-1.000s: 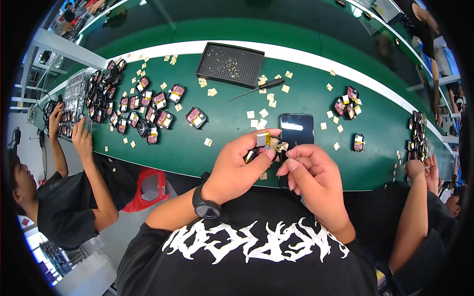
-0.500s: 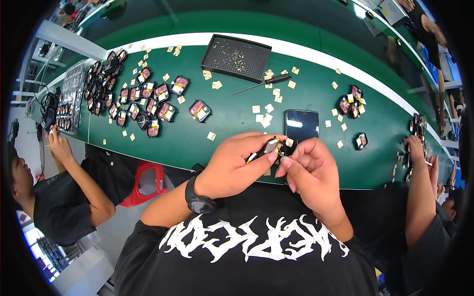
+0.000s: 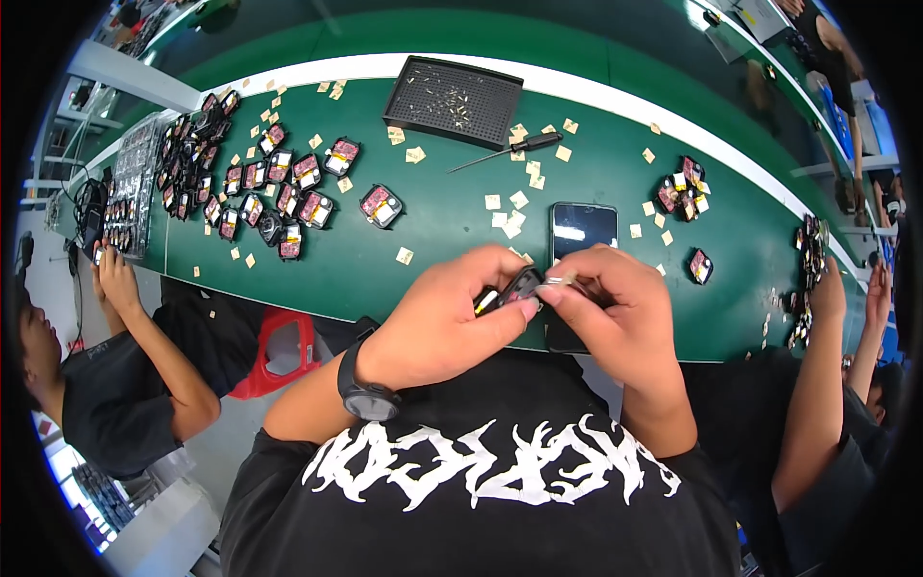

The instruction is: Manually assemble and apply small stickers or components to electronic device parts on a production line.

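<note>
In front of my chest, my left hand (image 3: 447, 313) is closed around a small black device housing (image 3: 516, 288), with a bit of yellow and white showing beside the fingers. My right hand (image 3: 620, 303) pinches at the housing's right end. Something small, pale and shiny shows at its fingertips, too covered by the fingers to name. Just beyond the right hand lies a dark smartphone (image 3: 585, 226), partly hidden by it. The nearest similar open device (image 3: 382, 207), with a red board and white and yellow parts, lies to the left.
On the green table (image 3: 336, 279) are a black perforated tray (image 3: 452, 101) of tiny pieces, a screwdriver (image 3: 534, 143) and scattered cream squares (image 3: 405, 256). Several open devices (image 3: 288, 197) cluster left, others (image 3: 685, 188) right. Co-workers sit on both sides; a red stool (image 3: 279, 351) stands left.
The housing has turned in my left hand, showing more of its black side. My right fingers have closed in on its end, and the thin metal sliver seen by them earlier no longer shows.
</note>
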`<control>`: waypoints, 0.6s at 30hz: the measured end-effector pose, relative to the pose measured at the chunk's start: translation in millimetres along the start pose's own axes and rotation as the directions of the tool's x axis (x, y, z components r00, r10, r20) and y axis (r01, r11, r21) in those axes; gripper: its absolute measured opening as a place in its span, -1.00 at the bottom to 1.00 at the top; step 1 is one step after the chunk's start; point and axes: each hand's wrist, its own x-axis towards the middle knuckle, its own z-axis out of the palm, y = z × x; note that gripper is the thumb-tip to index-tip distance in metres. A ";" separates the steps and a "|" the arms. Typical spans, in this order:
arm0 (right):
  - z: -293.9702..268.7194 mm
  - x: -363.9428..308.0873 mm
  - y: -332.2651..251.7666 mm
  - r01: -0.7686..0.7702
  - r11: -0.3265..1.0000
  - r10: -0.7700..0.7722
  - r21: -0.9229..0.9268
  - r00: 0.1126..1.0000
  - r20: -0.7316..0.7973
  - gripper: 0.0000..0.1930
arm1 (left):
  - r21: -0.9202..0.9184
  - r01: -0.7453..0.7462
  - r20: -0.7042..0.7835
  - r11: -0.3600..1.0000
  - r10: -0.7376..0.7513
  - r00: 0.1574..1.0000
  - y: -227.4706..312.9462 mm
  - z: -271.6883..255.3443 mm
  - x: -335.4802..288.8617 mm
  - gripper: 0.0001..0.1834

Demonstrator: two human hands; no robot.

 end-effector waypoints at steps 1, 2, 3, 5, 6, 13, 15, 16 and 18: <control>1.7 -5.6 5.9 -0.086 0.981 0.096 0.173 0.994 -0.047 -0.87 | -0.120 0.035 -0.075 0.992 -0.045 0.996 -0.7 3.4 -0.5 -0.80; 3.0 -9.0 9.0 -0.161 0.925 0.198 0.343 0.977 -0.075 -0.89 | -0.241 0.061 -0.143 0.969 -0.097 0.985 -1.5 4.9 -0.8 -0.83; 5.2 -10.3 8.5 -0.201 0.897 0.253 0.393 0.964 -0.083 -0.92 | -0.181 0.052 -0.156 0.982 -0.081 0.984 -2.8 3.0 -0.7 -0.83; 10.0 -12.9 3.2 -0.216 0.870 0.285 0.444 0.954 -0.095 -0.93 | -0.251 0.047 -0.181 0.967 -0.094 0.979 -8.5 4.4 0.9 -0.82; 11.9 -13.4 0.5 -0.229 0.841 0.320 0.490 0.941 -0.110 -0.93 | -0.321 0.035 -0.201 0.946 -0.104 0.974 -10.0 5.9 2.5 -0.82; 21.7 -20.1 3.1 -0.209 0.879 0.315 0.428 0.929 -0.194 -0.90 | -0.278 -0.057 -0.310 0.959 -0.033 0.950 -9.2 15.4 4.4 -0.86; 22.0 -23.0 5.5 -0.244 0.895 0.336 0.372 0.920 -0.203 -0.89 | -0.217 -0.032 -0.315 0.976 -0.039 0.948 -10.6 15.1 5.3 -0.83; 23.0 -23.2 7.7 -0.244 0.896 0.335 0.371 0.920 -0.204 -0.89 | -0.218 -0.034 -0.315 0.975 -0.038 0.948 -9.8 15.9 6.0 -0.83; 25.5 -23.3 11.7 -0.145 0.931 0.246 0.335 0.927 -0.282 -0.87 | -0.230 -0.059 -0.321 0.971 -0.018 0.947 -7.7 18.2 7.1 -0.82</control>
